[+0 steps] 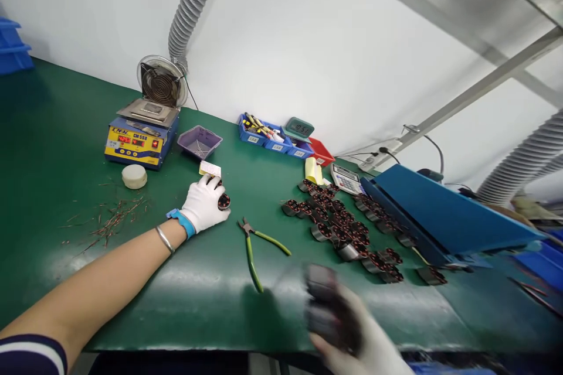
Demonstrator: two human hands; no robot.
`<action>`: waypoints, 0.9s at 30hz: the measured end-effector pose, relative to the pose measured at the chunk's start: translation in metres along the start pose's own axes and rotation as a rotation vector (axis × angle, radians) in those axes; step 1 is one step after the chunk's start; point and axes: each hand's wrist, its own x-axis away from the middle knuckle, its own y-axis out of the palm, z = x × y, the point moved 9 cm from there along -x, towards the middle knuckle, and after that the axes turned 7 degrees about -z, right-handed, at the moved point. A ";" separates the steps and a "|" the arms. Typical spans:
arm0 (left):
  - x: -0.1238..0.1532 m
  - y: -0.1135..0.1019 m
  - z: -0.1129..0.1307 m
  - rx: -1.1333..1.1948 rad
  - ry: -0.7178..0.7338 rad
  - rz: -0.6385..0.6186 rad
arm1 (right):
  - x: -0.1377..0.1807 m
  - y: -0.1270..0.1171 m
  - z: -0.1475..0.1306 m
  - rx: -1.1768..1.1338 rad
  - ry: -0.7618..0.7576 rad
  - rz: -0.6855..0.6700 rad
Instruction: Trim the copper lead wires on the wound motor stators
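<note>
My left hand (203, 202), in a white glove with a blue wrist strap, is closed over a motor stator (224, 202) with dark windings on the table; its fingers hide much of what lies beneath. At the front edge, my right hand (363, 337) is smeared by motion and grips two motor stators (323, 304), one above the other, over the table. Between the hands lie green-handled cutting pliers (248, 240), their handles spread. Several more stators (338, 225) with copper windings stand in a cluster beyond my right hand.
A solder pot (136, 140) with a yellow front, a round white pad (134, 176) and wire clippings (116, 220) are on the left. Behind stand a purple tray (199, 142), blue tool bins (264, 132) and a clock (299, 127). A slanted blue bin (448, 211) is at right.
</note>
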 end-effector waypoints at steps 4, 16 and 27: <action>-0.001 -0.010 -0.030 0.042 -0.043 0.086 | -0.074 0.038 -0.138 0.320 -0.404 -0.164; 0.019 -0.035 -0.065 0.413 -0.136 0.411 | -0.108 -0.029 -0.101 0.375 -0.213 0.311; 0.022 -0.022 -0.089 0.493 -0.369 0.411 | -0.098 -0.087 0.112 0.556 0.478 0.380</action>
